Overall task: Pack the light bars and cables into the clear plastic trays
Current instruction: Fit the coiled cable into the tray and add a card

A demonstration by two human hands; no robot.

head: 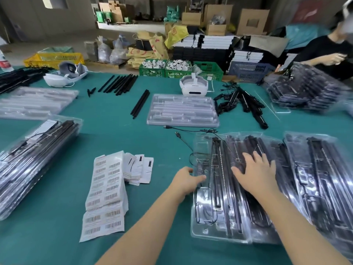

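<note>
We reach both forearms out from the near edge over the green table. Our right hand lies palm-down, fingers straight and spread, pressing on the clear lid of a filled tray that holds black light bars and a coiled cable. Our left hand comes in at that tray's left edge; its fingertips touch the plastic there, but we cannot tell whether they pinch it or only rest on it. More filled trays overlap to the right, right up against ours. An empty tray sits farther out, well apart, with loose bars beside it. Just left of our left hand lie label sheets, with bare cloth between. A stack of packed trays fills the left side.
</note>
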